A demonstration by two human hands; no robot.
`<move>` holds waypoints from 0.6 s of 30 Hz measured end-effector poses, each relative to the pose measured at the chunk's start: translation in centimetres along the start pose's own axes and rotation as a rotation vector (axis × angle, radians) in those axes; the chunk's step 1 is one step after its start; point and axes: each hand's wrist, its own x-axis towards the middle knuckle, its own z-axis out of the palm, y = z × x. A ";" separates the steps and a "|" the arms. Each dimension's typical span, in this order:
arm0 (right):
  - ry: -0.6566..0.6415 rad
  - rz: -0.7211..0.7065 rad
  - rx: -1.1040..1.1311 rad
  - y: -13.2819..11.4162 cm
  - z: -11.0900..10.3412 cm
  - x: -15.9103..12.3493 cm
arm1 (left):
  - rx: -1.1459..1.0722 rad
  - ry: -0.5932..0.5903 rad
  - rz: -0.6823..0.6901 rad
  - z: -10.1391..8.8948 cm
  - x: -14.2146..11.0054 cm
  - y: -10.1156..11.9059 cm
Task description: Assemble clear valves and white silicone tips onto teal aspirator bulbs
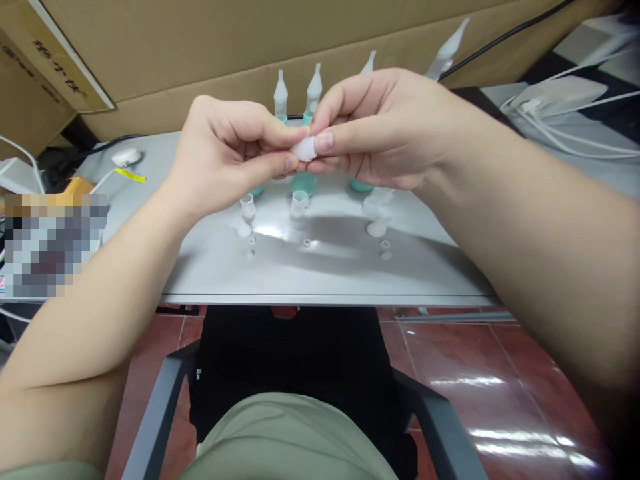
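My left hand (235,147) and my right hand (370,130) meet above the table, both pinching one small white plastic piece (304,149). Its exact kind is partly covered by my fingers. Behind them stand several green-based bulbs with tapered white tips, among them one bulb (303,185) right below my hands and a white tip (281,87) at the left. In front lie clear plastic cups (299,202), white rounded caps (377,228), small rings (307,243) and little discs (386,256), set out in loose columns.
The grey table (320,283) ends at a front edge near my lap. A cardboard wall (175,53) closes off the back. White cables (550,127) and a white box are at the right; a white mouse-like object (126,157) and an orange item (80,189) lie at the left.
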 end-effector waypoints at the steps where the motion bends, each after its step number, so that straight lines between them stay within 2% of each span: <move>1: -0.009 -0.011 0.002 0.1 -0.1 0.0 | -0.030 0.002 0.023 0.1 0.1 -0.4; 4: 0.015 -0.037 -0.019 0.1 -0.1 0.1 | -0.124 0.004 0.089 0.2 0.2 -0.9; 9: 0.036 -0.030 -0.022 0.2 0.1 0.0 | 0.031 -0.013 -0.014 0.3 0.0 -0.7; 14: 0.041 -0.048 -0.017 0.3 0.1 -0.2 | -0.013 0.031 0.211 0.4 -0.1 -2.8; 18: 0.067 -0.022 -0.043 -0.2 0.5 -0.4 | 0.107 -0.007 0.153 0.0 0.0 -2.6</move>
